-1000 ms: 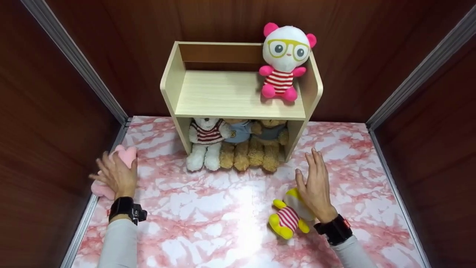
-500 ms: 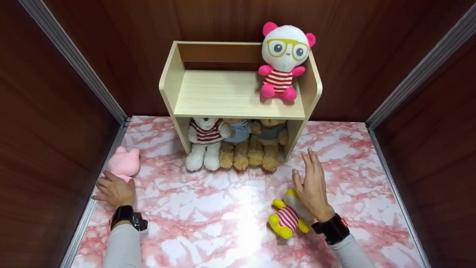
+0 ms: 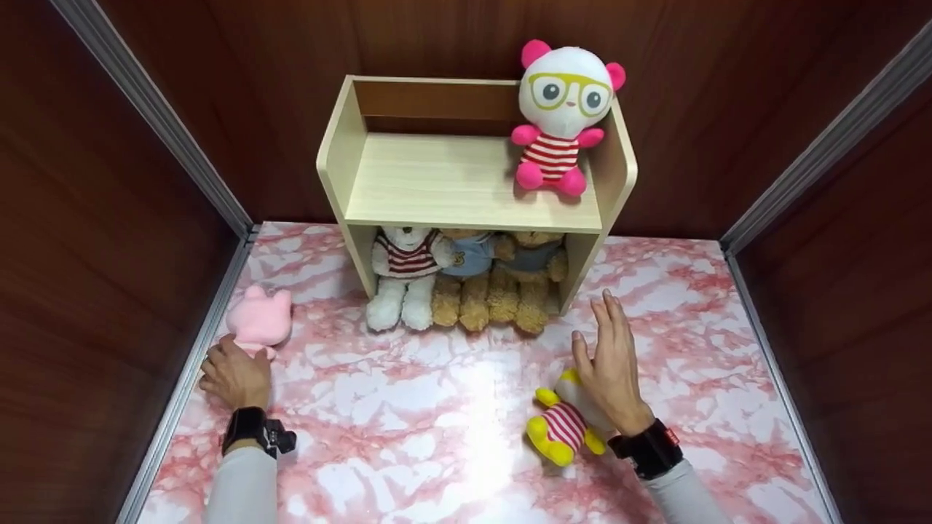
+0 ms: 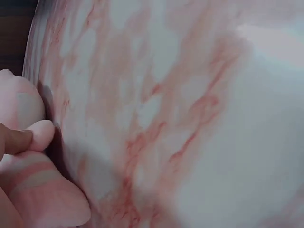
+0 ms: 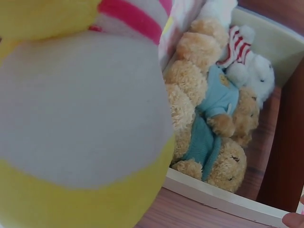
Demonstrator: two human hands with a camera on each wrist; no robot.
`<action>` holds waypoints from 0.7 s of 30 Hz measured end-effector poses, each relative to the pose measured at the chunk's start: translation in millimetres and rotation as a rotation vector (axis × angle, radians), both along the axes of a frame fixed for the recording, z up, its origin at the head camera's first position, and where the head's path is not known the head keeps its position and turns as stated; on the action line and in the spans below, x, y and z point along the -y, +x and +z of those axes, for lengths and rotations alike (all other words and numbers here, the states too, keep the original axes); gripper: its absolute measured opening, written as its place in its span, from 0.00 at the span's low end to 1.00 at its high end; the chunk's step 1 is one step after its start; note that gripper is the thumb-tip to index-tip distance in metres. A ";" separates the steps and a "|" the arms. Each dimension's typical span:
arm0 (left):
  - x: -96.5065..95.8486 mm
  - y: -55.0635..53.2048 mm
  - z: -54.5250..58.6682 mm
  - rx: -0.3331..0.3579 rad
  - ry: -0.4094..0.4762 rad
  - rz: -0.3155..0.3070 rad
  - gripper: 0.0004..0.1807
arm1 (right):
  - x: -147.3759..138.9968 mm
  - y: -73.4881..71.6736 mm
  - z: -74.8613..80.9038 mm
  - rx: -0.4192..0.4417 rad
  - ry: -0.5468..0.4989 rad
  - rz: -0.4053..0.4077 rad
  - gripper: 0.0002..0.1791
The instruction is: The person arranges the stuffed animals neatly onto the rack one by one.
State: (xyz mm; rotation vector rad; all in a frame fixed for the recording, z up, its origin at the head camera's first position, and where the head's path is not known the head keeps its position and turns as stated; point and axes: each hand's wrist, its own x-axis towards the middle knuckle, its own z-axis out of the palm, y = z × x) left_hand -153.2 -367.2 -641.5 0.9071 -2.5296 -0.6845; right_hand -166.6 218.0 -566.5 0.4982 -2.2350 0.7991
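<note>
At the left of the head view my left hand [image 3: 237,375] grips the body of a pink plush toy [image 3: 260,318], which lies on the tabletop with its eared head pointing away. The left wrist view shows my thumb [image 4: 18,141] against one of the toy's stubby arms and its pink-striped body [image 4: 31,173]. My right hand [image 3: 614,371] has straight fingers and lies over the head of a yellow plush toy [image 3: 564,423] with a pink-and-white striped body. Its large grey-and-yellow head [image 5: 85,114] fills much of the right wrist view; whether the palm touches it is hidden.
A two-level wooden shelf [image 3: 473,178] stands at the back. On its top level, at right, sits a pink-and-white panda plush [image 3: 564,109]. Below sit a white bear [image 3: 408,262] and two brown bears [image 3: 524,269]. Dark wood panels enclose the marbled tabletop [image 3: 378,437].
My left hand has slid from the pink toy's head down to its body, and its spread fingers have curled. The toy has shifted slightly right. My right hand has barely moved.
</note>
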 end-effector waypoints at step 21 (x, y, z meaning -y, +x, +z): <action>-129.3 9.8 43.3 -0.493 1.141 -0.596 0.39 | 17.1 3.0 0.3 -0.047 0.027 -0.023 0.34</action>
